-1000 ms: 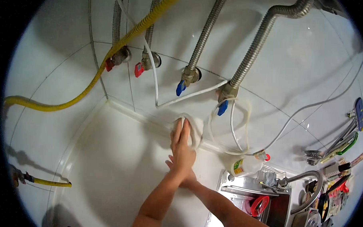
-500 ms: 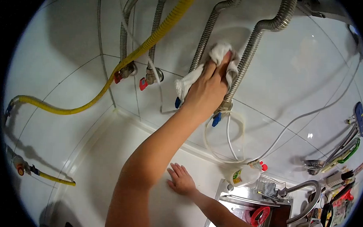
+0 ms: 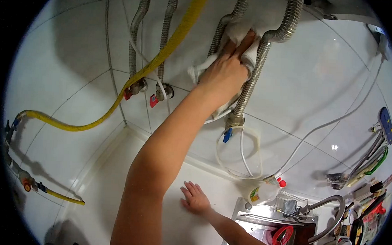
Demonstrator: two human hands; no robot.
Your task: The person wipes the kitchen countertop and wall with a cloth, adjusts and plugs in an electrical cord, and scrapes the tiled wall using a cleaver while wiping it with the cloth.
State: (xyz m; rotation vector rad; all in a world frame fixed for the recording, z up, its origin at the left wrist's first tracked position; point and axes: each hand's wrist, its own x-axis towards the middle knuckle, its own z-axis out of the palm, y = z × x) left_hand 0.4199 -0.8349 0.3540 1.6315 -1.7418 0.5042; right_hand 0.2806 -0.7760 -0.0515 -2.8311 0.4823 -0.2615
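My left hand (image 3: 225,74) presses a white cloth (image 3: 249,59) against the tiled wall, between two corrugated metal hoses (image 3: 254,72). The cloth bunches around its fingers, and one corner hangs out at the left of the wrist. Lower down, my right hand (image 3: 196,200) lies flat on the white countertop (image 3: 116,180), its fingers spread and nothing in it. Below the right-hand hose is a valve with a blue handle (image 3: 228,135). A loop of pale tubing (image 3: 260,153) hangs beside it.
A yellow hose (image 3: 164,52) crosses the left wall, near red-handled valves (image 3: 153,100). At right are a bottle with a red cap (image 3: 264,192), a metal sink (image 3: 253,224) holding a red basket (image 3: 282,235), a curved faucet (image 3: 340,209) and hanging utensils (image 3: 378,150).
My left hand has gone from the wall's lower edge up between the metal hoses with the cloth, then slightly higher. My right hand, earlier partly behind the left arm, now shows flat on the countertop.
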